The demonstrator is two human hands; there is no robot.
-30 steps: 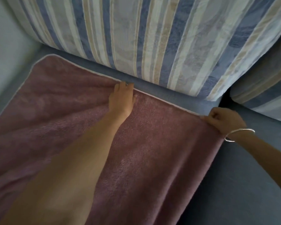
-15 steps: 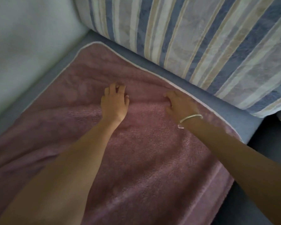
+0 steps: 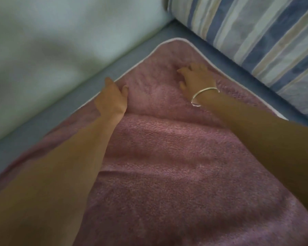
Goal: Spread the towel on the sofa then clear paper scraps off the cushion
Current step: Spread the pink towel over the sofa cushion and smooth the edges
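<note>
A mauve towel (image 3: 176,157) with a pale hem lies spread over the blue sofa seat (image 3: 135,55). Its far corner points toward the back of the seat, and soft wrinkles run across its middle. My left hand (image 3: 112,98) rests at the towel's left hem, fingers on the edge; whether it pinches the fabric I cannot tell. My right hand (image 3: 196,79), with a thin silver bangle on the wrist, lies flat with fingers apart just inside the far corner. No paper scraps show in this view.
A cushion (image 3: 256,38) striped in blue, cream and tan leans against the back at the upper right. A pale wall or sofa arm (image 3: 52,50) fills the upper left. A strip of bare blue seat runs between it and the towel.
Both hands have slid left across the towel toward its far left corner. My right hand left the right corner it was pinching, and the view has swung left with them.
</note>
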